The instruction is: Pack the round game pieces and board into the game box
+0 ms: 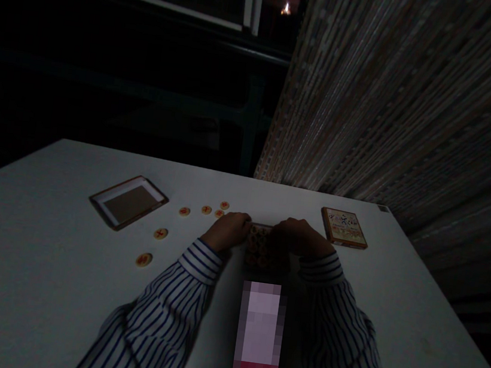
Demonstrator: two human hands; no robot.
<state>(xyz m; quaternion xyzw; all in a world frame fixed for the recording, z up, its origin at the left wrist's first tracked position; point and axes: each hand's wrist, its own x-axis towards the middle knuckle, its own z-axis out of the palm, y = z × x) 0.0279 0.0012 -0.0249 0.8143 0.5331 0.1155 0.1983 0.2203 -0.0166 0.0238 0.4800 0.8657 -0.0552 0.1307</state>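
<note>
A small dark box (pixel 262 225) stands between my hands, with round Chinese chess pieces (pixel 259 248) laid in rows inside it. My left hand (pixel 229 230) is closed at the box's far left corner. On the other side, my right hand (pixel 300 237) has its fingers curled over the far right part and hides some of the pieces. Shadow makes the fingertips hard to see. Several loose chess pieces lie to the left, including one with a red mark (pixel 160 233) and another near the front (pixel 144 260).
An open box lid or tray (pixel 151 215) lies on the left of the white table (pixel 56 280). At the right is a flat printed box (pixel 345 228). Beaded string curtains (pixel 352 89) hang behind the table's far right edge. The room is dim.
</note>
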